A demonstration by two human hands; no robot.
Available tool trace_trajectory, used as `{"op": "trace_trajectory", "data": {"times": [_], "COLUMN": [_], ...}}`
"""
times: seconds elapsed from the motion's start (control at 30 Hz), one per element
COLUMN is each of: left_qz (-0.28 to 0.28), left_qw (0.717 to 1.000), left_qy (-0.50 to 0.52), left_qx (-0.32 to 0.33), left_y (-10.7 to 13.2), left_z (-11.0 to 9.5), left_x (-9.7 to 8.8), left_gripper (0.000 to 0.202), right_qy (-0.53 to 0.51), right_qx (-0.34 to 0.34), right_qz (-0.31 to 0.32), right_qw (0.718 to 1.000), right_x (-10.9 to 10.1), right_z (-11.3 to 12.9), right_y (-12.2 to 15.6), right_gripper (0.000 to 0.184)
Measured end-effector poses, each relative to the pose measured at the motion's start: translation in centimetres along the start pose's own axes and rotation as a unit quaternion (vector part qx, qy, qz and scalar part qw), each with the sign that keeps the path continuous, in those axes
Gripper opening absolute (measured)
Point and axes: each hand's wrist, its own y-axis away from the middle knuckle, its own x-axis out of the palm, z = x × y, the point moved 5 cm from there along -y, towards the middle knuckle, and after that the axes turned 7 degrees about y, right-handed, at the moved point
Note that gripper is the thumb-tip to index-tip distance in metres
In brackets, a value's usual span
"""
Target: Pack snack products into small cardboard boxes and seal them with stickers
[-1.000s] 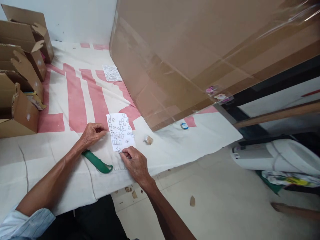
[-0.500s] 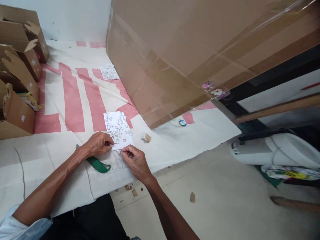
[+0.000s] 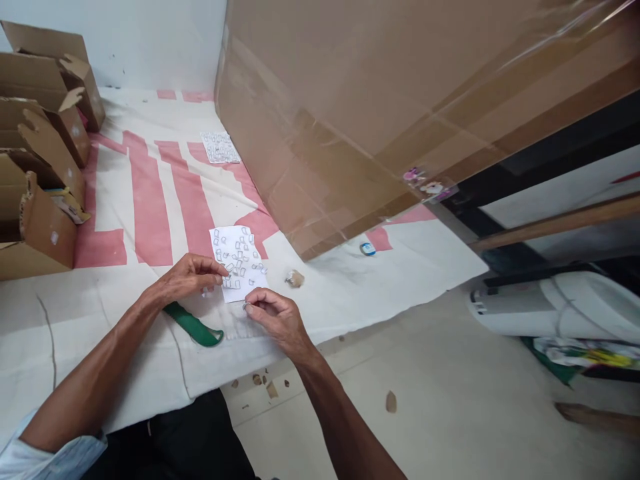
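A white sheet (image 3: 233, 290) covered with small, dark-outlined square pieces lies near the front edge of the cloth-covered table. My left hand (image 3: 193, 277) is at the sheet's left side, fingers stretched onto its lower left part and slightly apart. A small pale scrap (image 3: 205, 292) shows just under that hand. By the sheet's lower right corner, my right hand (image 3: 275, 320) pinches a tiny pale piece between thumb and forefinger; its kind is too small to make out. A green strap-like thing (image 3: 194, 325) lies below my left wrist, one end hidden by the forearm.
Open cardboard boxes (image 3: 50, 213) line the left side. One large taped carton (image 3: 360, 120) fills the back right. Another patterned sheet (image 3: 220, 147) lies against it. A crumpled brown scrap (image 3: 295, 279) and a small blue-and-white roll (image 3: 367, 249) lie on the cloth (image 3: 340, 300).
My left fingers have straightened from a curl at the sheet's edge. My right hand has shifted slightly away from the sheet's bottom edge with the tiny piece. The view has moved slightly.
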Motion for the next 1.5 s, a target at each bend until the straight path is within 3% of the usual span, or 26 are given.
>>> {"op": "trace_trajectory", "data": {"times": [0.2,0.3,0.4,0.7,1.0,1.33,1.5], "left_qz": [0.112,0.151,0.174,0.159,0.16,0.175,0.159], "left_qw": [0.992,0.987,0.982,0.981,0.983,0.98,0.983], "left_qy": [-0.036,-0.015,0.017,0.072,0.055,0.073,0.086], "left_qx": [-0.045,-0.059,-0.071,-0.083,-0.07,-0.053,-0.033], "left_y": [0.6,0.7,0.7,0.7,0.8,0.9,0.8], "left_z": [0.2,0.4,0.7,1.6,0.7,0.7,0.5], "left_x": [2.2,2.9,3.1,3.2,3.3,3.3,3.2], "left_gripper": [0.037,0.045,0.04,0.029,0.017,0.037,0.037], "right_qy": [-0.043,-0.054,-0.075,-0.083,-0.122,-0.053,-0.051], "right_qx": [-0.013,-0.035,-0.055,-0.052,-0.024,-0.012,-0.014], "right_qz": [0.032,0.04,0.045,0.049,0.052,0.036,0.034], "right_qw": [0.998,0.997,0.995,0.994,0.991,0.998,0.998], "right_x": [0.2,0.4,0.5,0.6,0.7,0.3,0.4], "right_z": [1.6,2.3,2.7,2.5,2.2,2.3,2.4], "right_y": [-0.3,-0.4,-0.4,-0.6,-0.5,-0.4,-0.4], "right_gripper": [0.021,0.02,0.019,0.024,0.026,0.021,0.02]}}
